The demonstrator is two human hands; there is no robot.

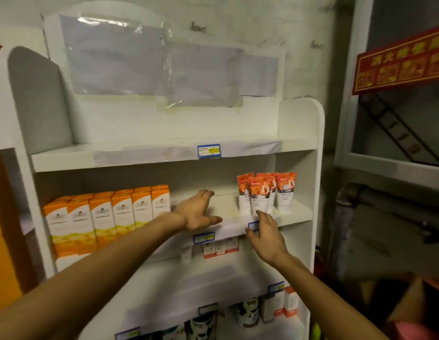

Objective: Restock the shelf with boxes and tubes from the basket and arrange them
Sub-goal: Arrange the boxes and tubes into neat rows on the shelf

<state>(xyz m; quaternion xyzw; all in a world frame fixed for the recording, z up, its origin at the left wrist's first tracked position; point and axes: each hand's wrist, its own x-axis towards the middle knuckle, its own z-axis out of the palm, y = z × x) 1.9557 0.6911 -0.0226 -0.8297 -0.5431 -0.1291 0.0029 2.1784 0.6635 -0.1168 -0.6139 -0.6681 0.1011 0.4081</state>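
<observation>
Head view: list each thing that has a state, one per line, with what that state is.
left hand: open, fingers straight, over the bare middle of the shelf.
right hand: open, at the shelf edge, below the tubes; holds nothing.
orange boxes: upright, in a row on the left.
tubes: upright, clustered on the right.
middle shelf: gap between boxes and tubes.
top shelf: nothing on it.

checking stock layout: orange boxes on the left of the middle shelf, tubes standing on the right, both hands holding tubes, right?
Not quite. The orange boxes and tubes sit as you say, but the head view shows both hands empty: left hand and right hand reach open toward the middle shelf.
</observation>
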